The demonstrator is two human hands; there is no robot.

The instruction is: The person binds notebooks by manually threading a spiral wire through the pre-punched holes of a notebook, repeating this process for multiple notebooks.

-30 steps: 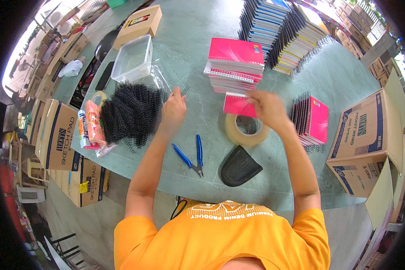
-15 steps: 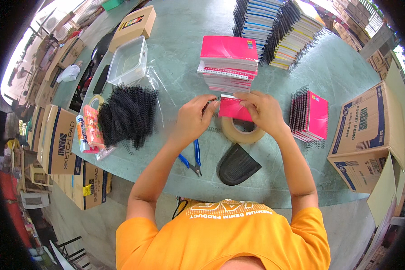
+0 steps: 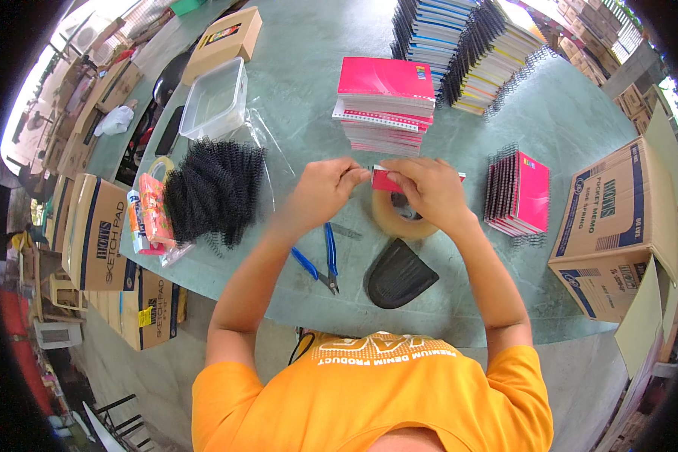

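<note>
My right hand (image 3: 429, 194) grips a small pink memo pad (image 3: 382, 181), tilted so that its edge shows, above a roll of tape (image 3: 388, 220). At the pad's left end my left hand (image 3: 325, 190) is pinched closed. A dark spiral coil showed between those fingers a moment ago; now they mostly hide it. Blue-handled cutters (image 3: 331, 252) lie on the table nearer me, beside a black, rounded block (image 3: 401, 276). Beyond my hands stands a stack of pink pads (image 3: 384, 79) with punched edges. Pink pads with black coils (image 3: 529, 192) sit to the right.
On the left are a heap of black coils (image 3: 215, 192), a clear plastic tub (image 3: 215, 98) and a pink packet (image 3: 156, 211). Taller stacks of coil-bound books (image 3: 433, 45) stand at the back. An open carton (image 3: 606, 218) is at the right edge.
The pink pad has tipped from showing its cover to showing mostly its edge. My left fingers have closed over the coil, and the right hand has turned slightly.
</note>
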